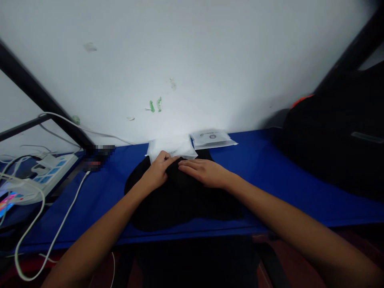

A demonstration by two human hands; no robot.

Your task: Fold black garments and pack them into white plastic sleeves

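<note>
A bunched piece of black cloth (180, 200) lies on the blue table, its exact kind too dark to make out. My left hand (157, 170) is closed on the cloth's upper part, with its fingers bent. From the other side, my right hand (205, 171) rests on the same cloth with its fingers stretched out and lying close together. Just behind my left hand is a frosted plastic bag (171, 146), partly covered by the hand and the cloth. A second frosted bag (212, 139) with a dark printed logo lies to its right.
A blue table surface (252, 160) runs along a white wall. A large black bag (333, 144) fills the right side. On the left stand a white power strip (55, 176) and a lit phone screen (7, 204), and a white cable (70, 210) loops over the table edge.
</note>
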